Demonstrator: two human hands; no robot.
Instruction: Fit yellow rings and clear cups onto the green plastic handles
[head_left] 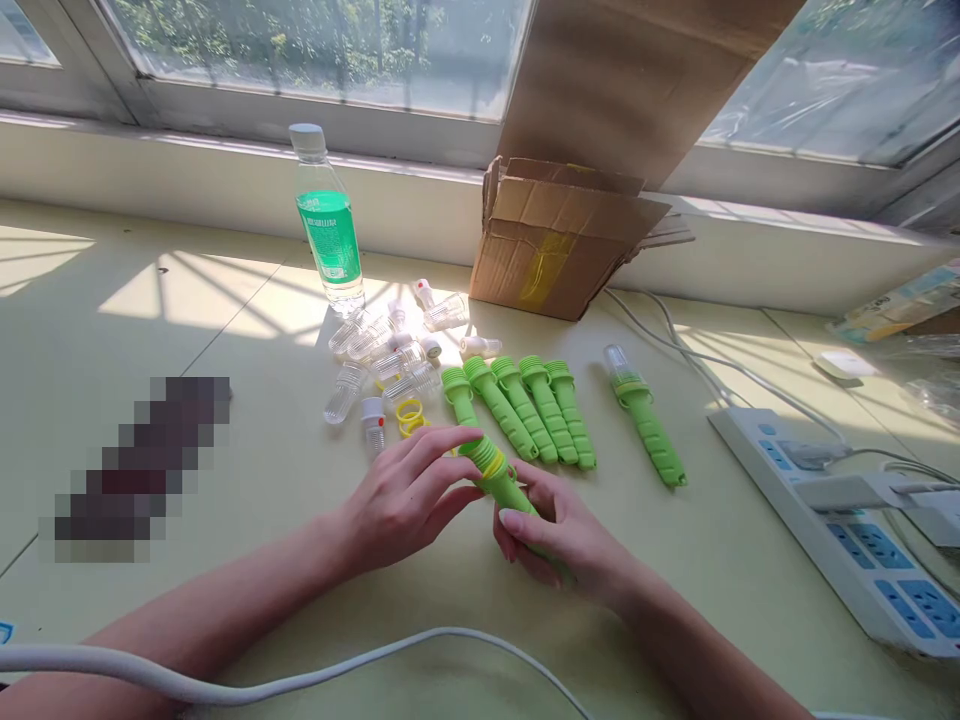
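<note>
A white cable (442, 631) runs nearest; the right hand (559, 525) holds a green handle (508, 493); the left hand (409, 490) is at its threaded neck (478, 455); whether it grips, I cannot tell.

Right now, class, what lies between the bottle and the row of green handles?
In the head view, clear plastic caps and small white pieces lie between the bottle and green handles.

The single view comes from the person's head, looking forward and down across the tabletop (281, 470). It sits above and behind the forearms (247, 600), which enter from the lower left and lower right; the left hand (405, 490) and right hand (566, 530) show close up, just below the middle. The window (322, 50), farther off, crosses the top; the power strip (804, 515) meets the right edge.
</note>
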